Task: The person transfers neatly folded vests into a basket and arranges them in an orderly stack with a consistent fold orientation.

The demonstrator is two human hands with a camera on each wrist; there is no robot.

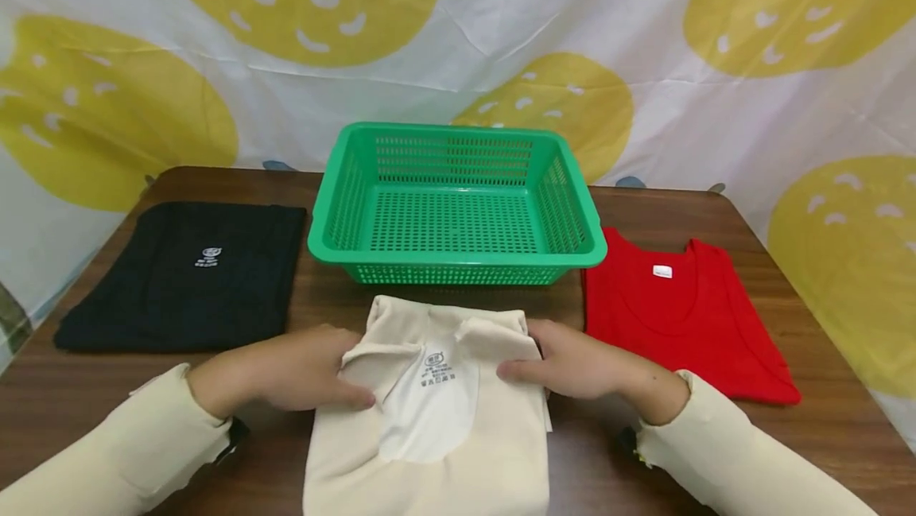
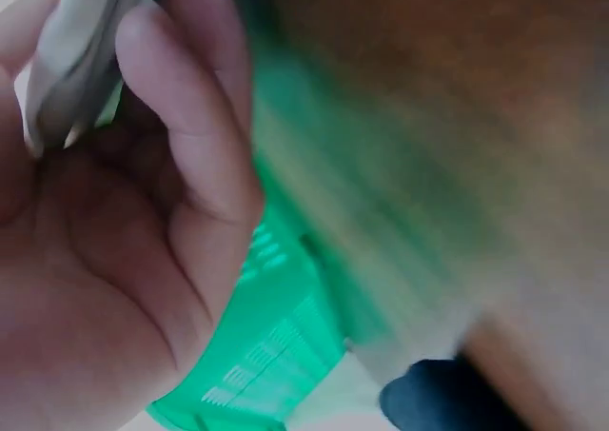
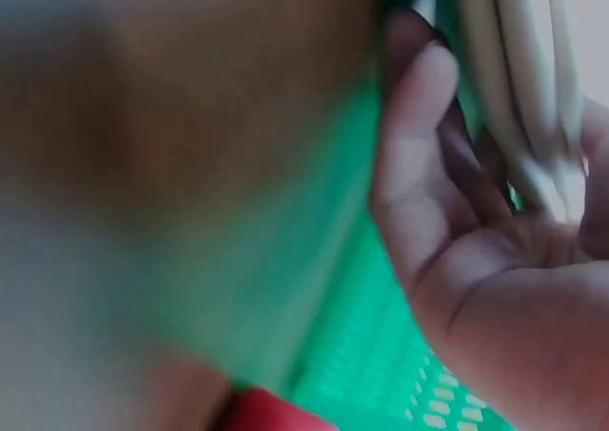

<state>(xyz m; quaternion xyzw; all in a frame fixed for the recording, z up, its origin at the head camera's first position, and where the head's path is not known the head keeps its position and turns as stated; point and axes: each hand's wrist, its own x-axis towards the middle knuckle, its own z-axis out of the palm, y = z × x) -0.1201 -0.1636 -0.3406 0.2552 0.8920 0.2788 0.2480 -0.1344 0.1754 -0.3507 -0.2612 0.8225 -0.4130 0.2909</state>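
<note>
Both cream garment (image 1: pixel 504 440) edges gripped — left hand (image 1: pixel 296 371), right hand (image 1: pixel 576 363), gap to basket (image 1: pixel 458 258)

You occupy an apparently domestic indoor space, exact room undetermined: your dark wood-grain bench (image 1: pixel 658 214) stands before a creased white cloth (image 1: pixel 518 23) printed with large yellow shapes.

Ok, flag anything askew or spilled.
Only the beige garment looks askew: its neckline is rumpled between the left hand and right hand, probably from handling. The black garment and red garment lie flat. No spill shows.
</note>
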